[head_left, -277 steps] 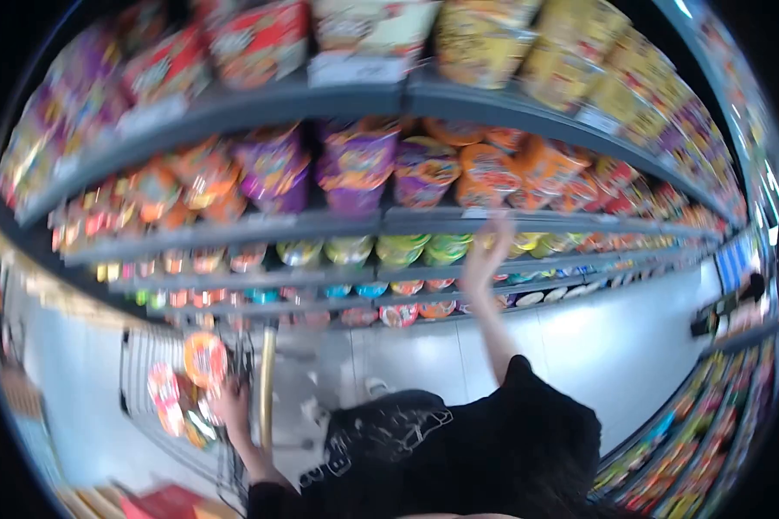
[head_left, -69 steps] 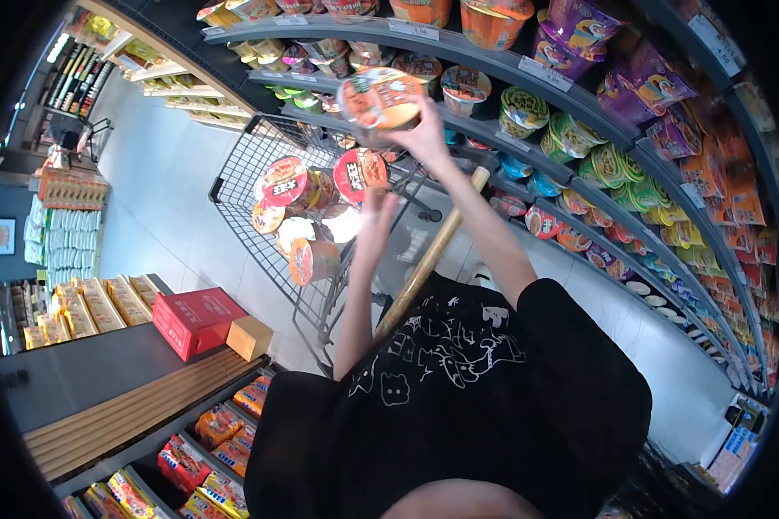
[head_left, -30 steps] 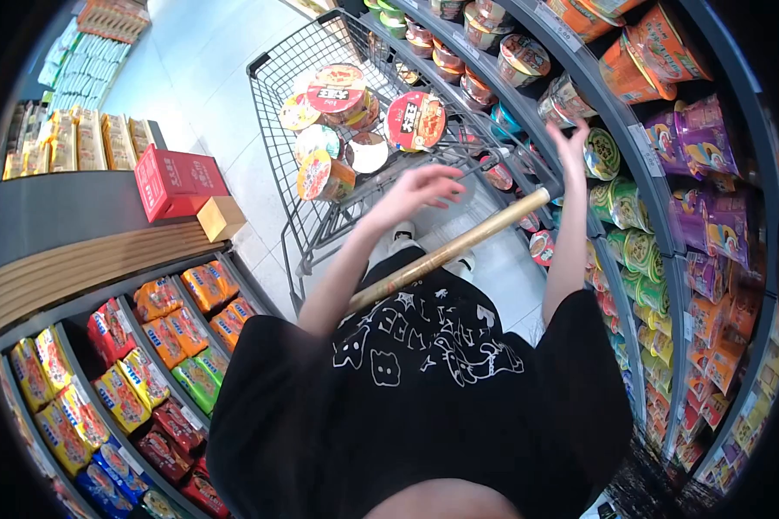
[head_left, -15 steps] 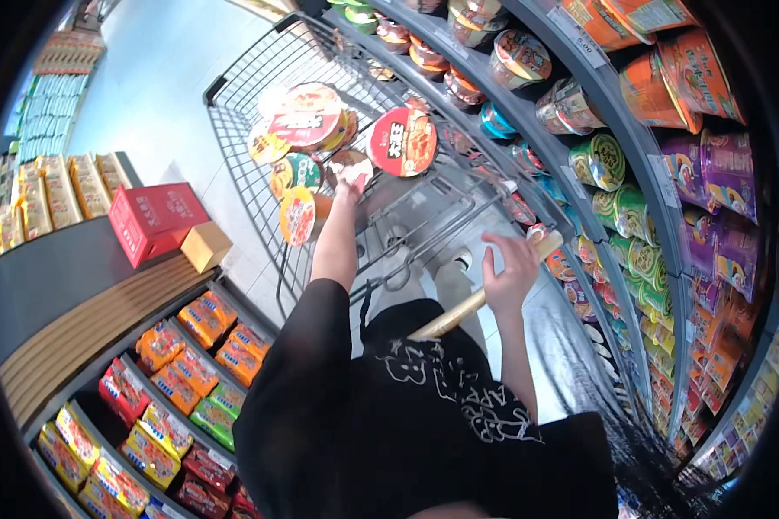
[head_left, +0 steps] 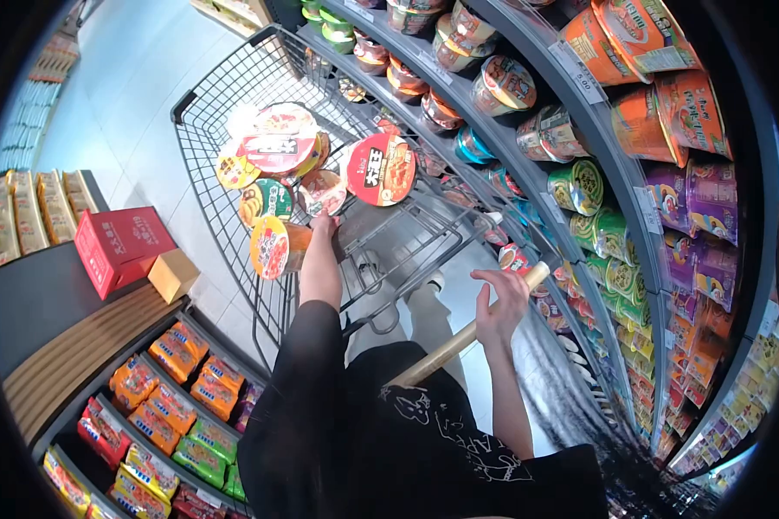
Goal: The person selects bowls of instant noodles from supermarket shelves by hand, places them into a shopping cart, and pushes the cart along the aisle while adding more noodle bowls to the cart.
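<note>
Cups point(head_left: 277, 149) sit bunched in our wire cart point(head_left: 225, 70), ahead of us. Among them we see a green cup point(head_left: 273, 199), a yellow cup point(head_left: 270, 251) at the near end and a pink cup point(head_left: 324, 192) between the green one and a red cup point(head_left: 381, 169), whose lid faces us. Our left grip point(head_left: 323, 227) is at the pink cup's near edge; its fingers are mostly hidden, so we cannot tell whether it clasps the cup. Our right grip point(head_left: 500, 304) is at the handle point(head_left: 441, 355), near its right end, fingers loosely curved and unclosed. To our right, a shelf point(head_left: 601, 130) carries orange tubs point(head_left: 691, 117). To our left, a red box point(head_left: 123, 251) stands on a bench point(head_left: 39, 307), just beside a carton point(head_left: 173, 275).
</note>
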The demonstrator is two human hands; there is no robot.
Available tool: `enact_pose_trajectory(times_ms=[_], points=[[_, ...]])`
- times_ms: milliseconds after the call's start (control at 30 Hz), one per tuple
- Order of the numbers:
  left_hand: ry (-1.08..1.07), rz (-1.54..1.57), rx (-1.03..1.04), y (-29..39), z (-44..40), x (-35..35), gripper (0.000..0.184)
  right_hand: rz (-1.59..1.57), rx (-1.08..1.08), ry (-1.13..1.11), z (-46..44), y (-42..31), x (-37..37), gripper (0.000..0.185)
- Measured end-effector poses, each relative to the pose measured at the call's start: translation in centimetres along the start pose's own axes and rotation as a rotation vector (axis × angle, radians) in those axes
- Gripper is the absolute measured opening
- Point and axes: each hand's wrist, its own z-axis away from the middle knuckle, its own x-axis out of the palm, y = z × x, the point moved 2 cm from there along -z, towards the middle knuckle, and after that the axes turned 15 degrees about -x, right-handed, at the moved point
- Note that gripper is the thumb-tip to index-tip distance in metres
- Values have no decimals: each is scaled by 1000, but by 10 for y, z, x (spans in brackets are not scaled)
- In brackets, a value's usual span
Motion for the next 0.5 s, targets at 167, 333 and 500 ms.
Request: enact_pose_trajectory(times_ms=[167,333,500], points=[[188,-110,-9,14,40,2,31,-11,-30,30,-1,1,5,15],[139,158,82,14,79,16,34,-24,-81,49,-6,3,7,14],[135,398,44,11,96,30,30,-36,-68,75,-10,6,8,15]])
